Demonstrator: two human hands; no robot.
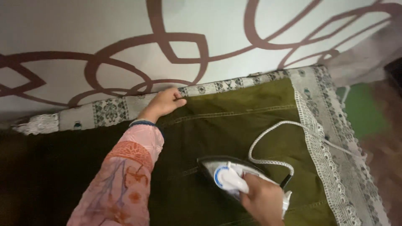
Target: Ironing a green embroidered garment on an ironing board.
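Behind everything rose a pale wall (63,25) painted with looping maroon curves, and against it stood the padded ironing surface where I worked, covered by a grey patterned cloth (109,111) with a lace edge running down its right side.

An olive-green garment (234,121) lay spread flat over that cloth, its stitched seams running roughly left to right. It was laid out smooth, I judged, so the iron could pass over it without pressing in creases.

A white iron with a blue dial (228,175) sat soleplate-down on the lower middle of the garment, its dark pointed nose aimed toward the left. My right hand (264,201) was closed around the handle from above, the fingers wrapped under it and hidden from view. The iron's white braided cord (272,140) looped up and over the fabric, then trailed away across the lace edge to the right, lying clear of the nose.

My left hand (164,102) reached to the far edge of the garment, near the wall. It lay palm down, fingers loosely curled, fingertips pressing the green fabric where it met the patterned cloth; it looked like it was pinning the fabric taut rather than gripping it. A pink floral sleeve (125,180) covered that arm to the wrist.

Off to the right, past the surface, a blurred patch of green floor (364,113) showed.
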